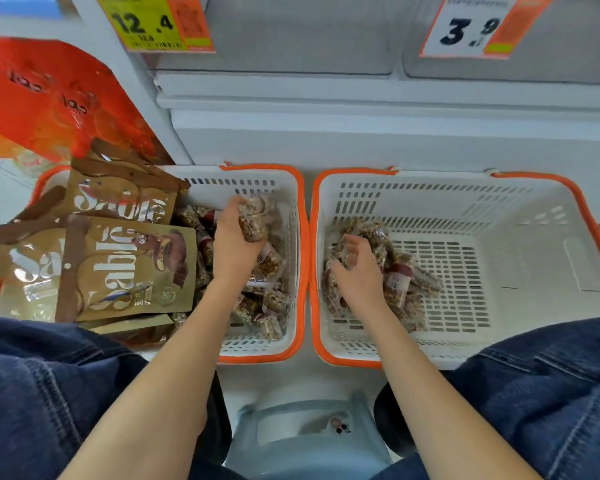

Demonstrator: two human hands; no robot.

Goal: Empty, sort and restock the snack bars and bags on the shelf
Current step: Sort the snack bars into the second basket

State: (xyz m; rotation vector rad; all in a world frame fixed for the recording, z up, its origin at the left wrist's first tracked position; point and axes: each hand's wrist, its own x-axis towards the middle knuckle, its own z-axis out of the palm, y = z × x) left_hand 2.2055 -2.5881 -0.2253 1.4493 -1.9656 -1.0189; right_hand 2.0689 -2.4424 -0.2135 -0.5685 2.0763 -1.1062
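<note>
Two white baskets with orange rims stand side by side on the floor below me. The left basket [293,188] holds gold "Sablé" bags [129,268] on its left side and a heap of clear-wrapped nut snack bars [267,306] on its right. My left hand [234,244] is shut on a few of those bars [255,216], raised over the heap. The right basket [499,202] has a smaller pile of the same bars [406,282] in its left corner. My right hand [357,271] rests on that pile with fingers spread, gripping nothing.
Red-orange snack bags [49,98] hang or lean at the upper left by the shelf upright. White shelf fronts carry price tags reading 12.4 [153,24] and 3.9 [471,27]. My jeans-clad knees flank a pale blue stool [309,441] under me.
</note>
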